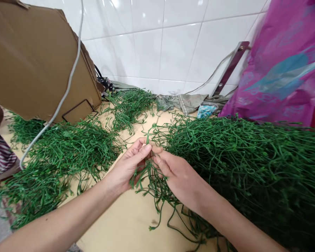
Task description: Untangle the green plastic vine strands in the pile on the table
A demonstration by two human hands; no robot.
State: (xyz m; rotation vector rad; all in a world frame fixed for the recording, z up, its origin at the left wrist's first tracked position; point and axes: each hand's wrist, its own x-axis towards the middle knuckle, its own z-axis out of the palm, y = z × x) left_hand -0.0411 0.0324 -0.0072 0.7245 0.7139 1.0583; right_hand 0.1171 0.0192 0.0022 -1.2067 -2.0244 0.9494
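Note:
My left hand (133, 161) is closed, its thumb and forefinger pinching a thin green plant stem (148, 134) that rises above the fingertips. Right beside it, my right hand (170, 168) is closed too, with its bent fingers on green stems at the same spot. Several more green stems (144, 180) hang down below and between both hands. The fingertips partly hide where the stems meet. A large heap of green stems (241, 150) lies close to my right forearm, and some loose ends trail under it.
More stem piles lie on the left (76, 147) and at the back (131, 105) of the tan tabletop (115, 224). A cardboard box (42, 63) with a grey cable (70, 73) stands left, a purple bag (283, 70) right. Another person's patterned clothing (1, 154) shows at far left.

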